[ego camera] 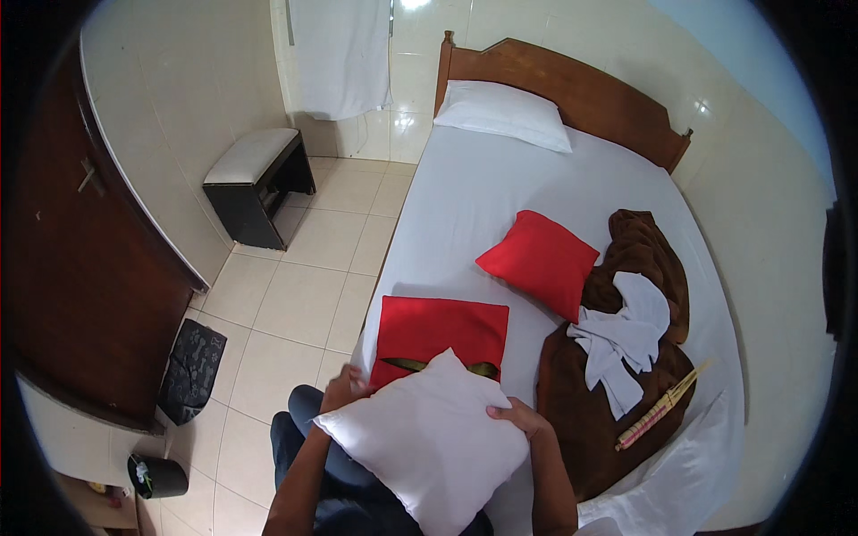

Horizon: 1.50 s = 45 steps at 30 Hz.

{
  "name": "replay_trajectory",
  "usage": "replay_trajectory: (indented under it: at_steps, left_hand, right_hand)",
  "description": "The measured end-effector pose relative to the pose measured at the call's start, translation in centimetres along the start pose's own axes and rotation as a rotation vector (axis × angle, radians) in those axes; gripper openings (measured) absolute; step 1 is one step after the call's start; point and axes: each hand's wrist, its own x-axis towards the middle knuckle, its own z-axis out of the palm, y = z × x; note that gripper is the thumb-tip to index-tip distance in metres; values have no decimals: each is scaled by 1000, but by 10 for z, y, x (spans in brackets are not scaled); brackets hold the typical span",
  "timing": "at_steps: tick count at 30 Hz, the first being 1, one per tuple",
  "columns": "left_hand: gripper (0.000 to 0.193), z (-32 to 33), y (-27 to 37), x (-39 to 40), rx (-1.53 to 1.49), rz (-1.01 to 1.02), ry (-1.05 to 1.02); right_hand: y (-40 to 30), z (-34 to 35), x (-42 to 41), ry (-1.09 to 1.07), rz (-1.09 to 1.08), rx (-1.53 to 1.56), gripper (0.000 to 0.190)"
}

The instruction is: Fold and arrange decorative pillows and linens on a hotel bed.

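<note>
A white square cushion (429,449) without a cover rests against my lap, one corner pointing at the headboard. My right hand (519,417) grips its right side, thumb on top. My left hand (347,388) is at the near left edge of a flat red cushion cover (442,328), beside the white cushion; its fingers are blurred, so its hold is unclear. The cover lies on the white bed sheet (456,181), and olive-green strips show across it, partly under the white cushion. A plump red cushion (543,261) lies farther up the bed.
To the right lie a brown blanket (570,415), a white towel (620,335) and a bundled stick brush (660,412). A white pillow (503,114) is by the wooden headboard (563,87). A padded stool (255,181), black bin (157,477) and dark mat (193,368) stand or lie left.
</note>
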Motion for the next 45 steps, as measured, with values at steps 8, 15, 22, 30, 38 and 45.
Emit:
replay_trajectory:
  at_steps: [8, 15, 22, 30, 38, 45]
  left_hand:
    - [57, 28, 64, 56, 332, 387, 139]
    - [25, 56, 63, 76, 395, 413, 144]
    - [15, 36, 77, 66, 206, 409, 321]
    - [15, 32, 94, 68, 150, 383, 270]
    - [24, 14, 48, 51, 197, 279, 392]
    - [28, 26, 41, 43, -225, 186, 315]
  right_hand:
    - [-17, -10, -24, -6, 48, -243, 58]
    - [-9, -6, -18, 31, -43, -233, 52]
    - [-24, 5, 10, -45, -141, -249, 47]
    - [-39, 16, 37, -9, -326, -344, 43]
    - [-13, -2, 26, 589, -604, -365, 34]
    - [-17, 7, 13, 910, -526, -629, 43]
